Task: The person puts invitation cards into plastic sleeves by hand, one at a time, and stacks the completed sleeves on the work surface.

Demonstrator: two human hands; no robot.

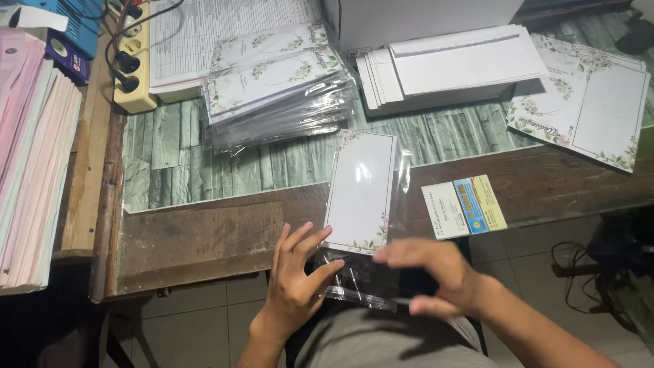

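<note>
A white card with a floral border [361, 191] lies inside a clear plastic sleeve [357, 276] at the front edge of the wooden table [197, 238]. The sleeve's open end hangs over the edge toward my lap. My left hand [296, 279] presses its fingers on the sleeve's lower left, just below the card. Over the sleeve's lower right, my right hand [432, 276] curls, pinching the plastic flap between thumb and fingers.
A stack of sleeved floral cards [279, 95] sits at the back centre, white envelopes [449, 65] to its right, open floral cards [586, 102] at far right. A small printed slip [463, 206] lies right of the card. A power strip [133, 65] and paper stacks [30, 163] stand left.
</note>
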